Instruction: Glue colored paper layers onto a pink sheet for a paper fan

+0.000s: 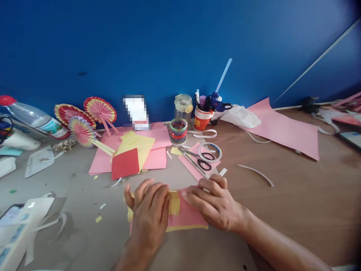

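Both pressing: left hand (149,218) and right hand (217,205) flat on pink-and-yellow paper (187,217), fingers stretched out, nothing gripped.
Left hand: covers the paper's left part.
Right hand: fingertips on its upper right edge.
Paper location: flat on table (296,195), centre, near side.
Scissors (197,160): just behind right hand, beside tape roll (210,151).
Loose sheets (132,152): red, yellow, pink, behind left hand.
Red cup (202,119): yellow print, unreadable.
Bottle (34,118): far left, tilted; label too blurred to read.

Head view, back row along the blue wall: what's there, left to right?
Plastic bottle → paper fans → blurred card → clear lidded jar → red paper cup → blue glue gun → white plastic bag → large pink paper sheet.
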Motion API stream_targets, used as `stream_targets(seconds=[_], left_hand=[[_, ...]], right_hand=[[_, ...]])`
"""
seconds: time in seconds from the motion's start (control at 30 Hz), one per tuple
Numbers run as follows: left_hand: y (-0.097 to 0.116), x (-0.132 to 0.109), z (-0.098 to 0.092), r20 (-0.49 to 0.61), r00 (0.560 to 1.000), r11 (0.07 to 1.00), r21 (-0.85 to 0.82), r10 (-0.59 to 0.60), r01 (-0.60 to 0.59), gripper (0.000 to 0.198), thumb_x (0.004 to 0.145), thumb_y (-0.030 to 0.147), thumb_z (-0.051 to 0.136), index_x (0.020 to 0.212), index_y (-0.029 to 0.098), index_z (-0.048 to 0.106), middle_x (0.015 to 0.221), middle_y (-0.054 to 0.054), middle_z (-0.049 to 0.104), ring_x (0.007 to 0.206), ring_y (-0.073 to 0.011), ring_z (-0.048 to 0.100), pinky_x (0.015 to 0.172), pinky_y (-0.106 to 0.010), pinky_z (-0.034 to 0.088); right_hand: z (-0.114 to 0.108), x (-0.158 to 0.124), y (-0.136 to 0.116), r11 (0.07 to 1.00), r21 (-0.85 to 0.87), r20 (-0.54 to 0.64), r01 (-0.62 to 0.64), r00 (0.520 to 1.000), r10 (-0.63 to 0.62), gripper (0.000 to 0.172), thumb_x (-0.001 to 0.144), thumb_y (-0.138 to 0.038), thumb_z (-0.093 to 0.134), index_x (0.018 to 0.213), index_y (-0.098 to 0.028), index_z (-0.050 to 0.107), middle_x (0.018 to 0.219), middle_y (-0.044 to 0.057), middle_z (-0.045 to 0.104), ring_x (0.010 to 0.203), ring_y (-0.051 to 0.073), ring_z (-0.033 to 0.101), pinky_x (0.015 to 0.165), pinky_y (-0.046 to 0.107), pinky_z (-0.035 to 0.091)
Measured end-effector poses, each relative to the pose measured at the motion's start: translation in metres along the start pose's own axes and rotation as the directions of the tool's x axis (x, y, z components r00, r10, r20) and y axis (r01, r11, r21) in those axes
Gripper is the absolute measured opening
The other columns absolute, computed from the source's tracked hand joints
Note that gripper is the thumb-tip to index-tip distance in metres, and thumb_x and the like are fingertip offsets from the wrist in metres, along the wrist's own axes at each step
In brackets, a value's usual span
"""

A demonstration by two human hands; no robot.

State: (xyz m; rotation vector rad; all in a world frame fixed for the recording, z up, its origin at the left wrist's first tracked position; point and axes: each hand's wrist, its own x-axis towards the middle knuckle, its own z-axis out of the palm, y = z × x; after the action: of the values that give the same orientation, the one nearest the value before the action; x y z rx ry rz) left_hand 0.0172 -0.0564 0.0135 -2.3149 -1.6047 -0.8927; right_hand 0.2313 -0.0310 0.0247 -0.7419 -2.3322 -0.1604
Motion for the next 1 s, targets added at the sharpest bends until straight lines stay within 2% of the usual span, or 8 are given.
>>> stream_targets(seconds=[0.13, 0.27, 0.43, 0.67, 0.77, 0.87, 0.93, 1.0], left_hand=[[0.003, -0.003, -0.004, -0.146, 0.986, 0.996, 0.048, 0.083, -0.076, 0.018, 0.083, 0.010, 0.055, 0.090, 0.025, 0.064, 0.083, -0.001, 0.070, 0.098, -0.0188, 0.060, 0.114, -0.044, 0.013], [0.004, -0.007, -0.005, -0.223, 0.957, 0.979, 0.131, 0.184, -0.157, 0.017, 0.083, 0.009, 0.057, 0.087, 0.024, 0.065, 0.080, 0.000, 0.071, 0.097, -0.0181, 0.058, 0.116, -0.045, -0.002], [0.003, -0.012, -0.007, -0.250, 0.942, 0.969, 0.154, 0.226, -0.192, 0.015, 0.084, 0.011, 0.058, 0.087, 0.023, 0.067, 0.077, -0.001, 0.071, 0.094, -0.0179, 0.056, 0.116, -0.048, -0.002], [0.005, -0.011, -0.006, -0.243, 0.944, 0.972, 0.123, 0.225, -0.200, 0.017, 0.083, 0.008, 0.058, 0.087, 0.022, 0.066, 0.077, 0.001, 0.071, 0.093, -0.0161, 0.057, 0.116, -0.046, -0.005], [0.007, 0.000, -0.009, -0.198, 0.975, 0.994, -0.001, 0.105, -0.107, 0.018, 0.083, 0.006, 0.056, 0.088, 0.022, 0.064, 0.078, 0.000, 0.072, 0.094, -0.0164, 0.058, 0.116, -0.046, -0.001], [0.006, 0.015, -0.018, -0.040, 0.999, 0.994, -0.110, 0.008, -0.013, 0.022, 0.086, 0.006, 0.051, 0.095, 0.022, 0.062, 0.082, 0.001, 0.071, 0.092, -0.0167, 0.060, 0.114, -0.049, 0.006], [0.002, 0.025, -0.026, 0.052, 0.999, 0.991, -0.131, -0.005, 0.012, 0.025, 0.087, 0.006, 0.047, 0.099, 0.022, 0.061, 0.082, 0.002, 0.070, 0.086, -0.0160, 0.061, 0.113, -0.051, 0.008], [-0.005, 0.035, -0.034, 0.138, 0.990, 0.991, -0.132, 0.004, 0.015, 0.025, 0.089, 0.009, 0.044, 0.101, 0.022, 0.061, 0.081, 0.002, 0.069, 0.082, -0.0154, 0.061, 0.113, -0.051, 0.011]], right_hand=[[0.008, -0.015, -0.005, 0.994, -0.069, -0.090, -0.084, 0.993, 0.078, 0.034, 0.087, -0.016, 0.054, 0.120, -0.026, 0.054, 0.092, 0.000, 0.072, 0.094, 0.017, 0.055, 0.082, 0.034, 0.035], [0.013, -0.026, -0.009, 0.984, -0.080, -0.165, -0.157, 0.976, 0.143, 0.036, 0.084, -0.014, 0.055, 0.118, -0.026, 0.057, 0.090, 0.001, 0.073, 0.089, 0.019, 0.056, 0.078, 0.035, 0.036], [0.013, -0.026, -0.015, 0.967, -0.088, -0.193, -0.237, 0.957, 0.217, 0.033, 0.080, -0.013, 0.055, 0.103, -0.036, 0.062, 0.086, -0.005, 0.074, 0.080, 0.020, 0.059, 0.074, 0.037, 0.036], [0.015, -0.009, -0.019, 0.960, 0.042, -0.310, -0.278, 0.909, 0.277, 0.016, 0.079, -0.011, 0.062, 0.088, -0.024, 0.060, 0.078, -0.003, 0.072, 0.082, 0.018, 0.055, 0.079, 0.036, 0.032], [0.011, 0.002, -0.017, 0.939, 0.140, -0.230, -0.313, 0.912, 0.339, 0.015, 0.081, -0.014, 0.061, 0.093, -0.022, 0.059, 0.074, -0.001, 0.069, 0.081, 0.018, 0.055, 0.079, 0.035, 0.031], [0.004, 0.017, -0.012, 0.883, 0.241, -0.031, -0.402, 0.906, 0.421, 0.016, 0.084, -0.014, 0.055, 0.098, -0.021, 0.059, 0.072, -0.001, 0.065, 0.075, 0.016, 0.056, 0.079, 0.035, 0.031], [-0.001, 0.029, -0.007, 0.801, 0.321, 0.138, -0.505, 0.862, 0.488, 0.017, 0.084, -0.016, 0.054, 0.100, -0.019, 0.060, 0.073, 0.000, 0.064, 0.073, 0.016, 0.056, 0.080, 0.034, 0.033], [-0.005, 0.043, -0.001, 0.672, 0.395, 0.320, -0.626, 0.780, 0.538, 0.019, 0.082, -0.017, 0.054, 0.100, -0.019, 0.061, 0.072, -0.001, 0.064, 0.072, 0.015, 0.057, 0.078, 0.032, 0.036]])
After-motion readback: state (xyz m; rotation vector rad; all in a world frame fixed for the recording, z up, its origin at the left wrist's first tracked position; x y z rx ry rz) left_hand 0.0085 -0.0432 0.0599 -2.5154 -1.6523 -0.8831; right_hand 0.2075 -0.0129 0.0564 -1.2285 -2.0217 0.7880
